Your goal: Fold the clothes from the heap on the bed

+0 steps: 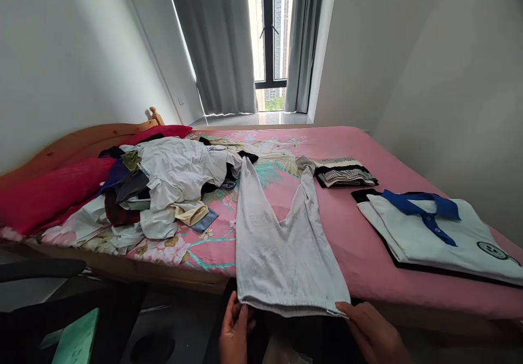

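Observation:
A pair of light grey trousers (286, 255) lies spread over the near edge of the bed, waistband towards me and both legs reaching away. The elastic waistband hangs just past the mattress edge. At its left corner my left hand (235, 328) is closed, thumb and fingers on the fabric. My right hand (373, 331) pinches the right corner, where a small white label shows. One trouser leg ends beside the clothes pile; the other, somewhat twisted, ends by a folded striped garment (345, 172).
A loose heap of clothes (175, 165) covers the bed's left side, against red pillows (53, 187). Folded white polo shirts with a blue collar (441, 233) lie at the right. A dark chair armrest (41, 268) and a green object (77, 337) are at lower left.

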A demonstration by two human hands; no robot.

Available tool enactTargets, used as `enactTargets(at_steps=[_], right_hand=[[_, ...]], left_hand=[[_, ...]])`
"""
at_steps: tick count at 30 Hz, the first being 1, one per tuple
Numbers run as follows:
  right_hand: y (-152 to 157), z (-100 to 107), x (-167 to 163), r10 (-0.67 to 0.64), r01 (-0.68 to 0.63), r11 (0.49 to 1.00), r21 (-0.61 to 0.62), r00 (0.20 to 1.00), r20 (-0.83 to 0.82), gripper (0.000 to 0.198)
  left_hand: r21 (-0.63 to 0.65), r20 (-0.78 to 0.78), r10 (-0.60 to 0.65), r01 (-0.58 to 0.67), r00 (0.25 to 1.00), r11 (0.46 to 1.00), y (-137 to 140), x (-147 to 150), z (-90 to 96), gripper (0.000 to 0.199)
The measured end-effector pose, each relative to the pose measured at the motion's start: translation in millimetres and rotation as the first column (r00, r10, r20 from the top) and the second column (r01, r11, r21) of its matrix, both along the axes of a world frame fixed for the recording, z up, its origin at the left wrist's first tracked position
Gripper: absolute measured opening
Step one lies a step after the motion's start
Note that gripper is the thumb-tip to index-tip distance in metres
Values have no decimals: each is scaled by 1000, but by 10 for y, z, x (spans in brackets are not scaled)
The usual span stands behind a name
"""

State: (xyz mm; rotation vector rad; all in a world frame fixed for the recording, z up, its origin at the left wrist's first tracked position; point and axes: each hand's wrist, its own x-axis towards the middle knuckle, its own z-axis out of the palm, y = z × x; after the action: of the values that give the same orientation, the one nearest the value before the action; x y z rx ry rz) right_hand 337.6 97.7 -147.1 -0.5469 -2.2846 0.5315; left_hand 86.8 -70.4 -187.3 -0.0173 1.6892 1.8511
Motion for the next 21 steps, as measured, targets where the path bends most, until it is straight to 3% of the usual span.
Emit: enactTargets(at_steps=[2,4,6,8,12,17,21], right_hand=[[-2,-11,0,37,-38,999,-39,999,-12,35],[1,-14,2,45,-46,998,-53,999,-22,36],[7,-15,5,45,-47,997,-64,998,-35,36],[12,-14,6,32,-36,996,-81,998,-49,35],[14,-11,4,14,-18,996,-88,999,-50,28],[1,32,-2,45,-44,994,-96,999,0,25],[8,33,-17,73,-70,994,-79,997,32,25]], left_hand=[[164,366,40,-107,930,981,103,146,-18,60],[274,628,-80,-124,774,954,206,286,21,55],[315,748,-175,-111,640,943,303,409,98,47],[317,782,-193,-112,592,942,399,513,191,36],[369,749,-202,-145,631,918,587,663,356,33],[217,586,58,-225,809,950,712,730,447,37],[241,510,53,-202,859,949,730,708,534,38]])
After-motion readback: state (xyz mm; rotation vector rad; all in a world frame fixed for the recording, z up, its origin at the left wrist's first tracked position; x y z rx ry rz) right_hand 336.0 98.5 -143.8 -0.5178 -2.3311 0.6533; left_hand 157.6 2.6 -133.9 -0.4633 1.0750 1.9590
